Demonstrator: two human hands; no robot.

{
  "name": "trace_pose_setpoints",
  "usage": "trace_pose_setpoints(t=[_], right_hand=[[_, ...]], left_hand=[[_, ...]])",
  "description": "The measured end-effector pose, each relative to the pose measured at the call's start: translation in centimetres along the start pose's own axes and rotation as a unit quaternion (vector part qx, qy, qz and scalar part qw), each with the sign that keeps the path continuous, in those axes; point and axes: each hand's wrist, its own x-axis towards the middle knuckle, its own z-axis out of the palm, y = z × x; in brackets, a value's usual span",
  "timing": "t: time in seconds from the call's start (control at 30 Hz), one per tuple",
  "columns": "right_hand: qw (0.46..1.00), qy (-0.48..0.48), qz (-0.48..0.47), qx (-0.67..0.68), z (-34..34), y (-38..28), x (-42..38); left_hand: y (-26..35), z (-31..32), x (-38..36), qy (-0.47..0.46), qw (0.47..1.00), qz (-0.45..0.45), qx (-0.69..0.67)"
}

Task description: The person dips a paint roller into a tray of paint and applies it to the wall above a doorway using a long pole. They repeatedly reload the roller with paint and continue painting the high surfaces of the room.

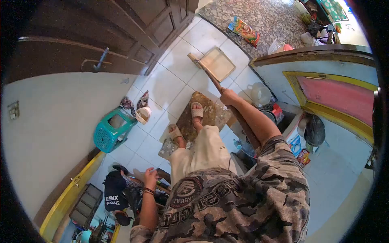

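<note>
Where the right hand (229,97) is closed, a wooden pole (210,75) is clamped in the grip, fingers wrapped round. Pole's far end is seen ahead of the grip, beside a framed panel (219,65) on the tiled floor (176,62). Whitish bucket (260,94) is placed right of the grip. Left hand (151,177) is raised; its grip cannot be told.

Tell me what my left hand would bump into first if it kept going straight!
Probably nothing close by: your left hand seems to have a free way over the white tiles, between the green stool and the worn board. How high it is, I can't tell.
</note>
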Motion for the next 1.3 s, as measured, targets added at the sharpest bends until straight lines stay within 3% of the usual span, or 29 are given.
trace_pose_setpoints(t=[0.1,0.13,0.23,0.47,0.53,0.73,0.87,1.0,1.1,1.13,1.3], right_hand=[[0.993,0.044,-0.065,-0.085,-0.3,1.4,2.2],[0.999,0.027,-0.023,-0.005,-0.8,1.1,2.0],[0.998,0.015,0.026,0.053,-2.3,0.1,2.2],[0.972,0.049,0.018,0.229,-4.3,1.3,3.8],[0.930,0.027,0.010,0.366,-4.3,2.4,3.2],[0.873,0.033,0.012,0.486,-3.9,5.1,-3.1],[0.904,0.096,-0.032,0.416,-1.9,8.3,-8.1],[0.951,0.230,-0.002,0.208,-1.6,10.1,-11.0],[0.931,0.174,0.086,0.309,-3.5,11.2,-11.8],[0.927,0.245,0.013,0.282,-2.6,13.1,-10.5],[0.915,0.220,0.032,0.338,-2.0,18.5,-6.9]], left_hand=[[-2.1,-0.6,0.4,-0.017,0.999,0.020,0.031],[-1.8,-0.3,0.3,-0.020,0.998,0.034,0.056],[0.0,0.5,-1.0,-0.001,0.998,0.019,0.061],[1.5,0.9,-0.1,-0.014,0.998,0.029,0.061],[2.5,1.3,-0.4,-0.014,0.996,0.027,0.083],[5.0,2.4,0.3,-0.014,0.994,0.030,0.105],[5.7,2.7,1.1,-0.021,0.994,0.038,0.105],[7.9,3.5,1.0,-0.033,0.989,0.052,0.131],[8.9,4.0,0.9,-0.041,0.989,0.058,0.132],[9.3,4.2,0.6,-0.041,0.988,0.057,0.138],[9.1,3.4,1.2,-0.040,0.984,0.052,0.164]])
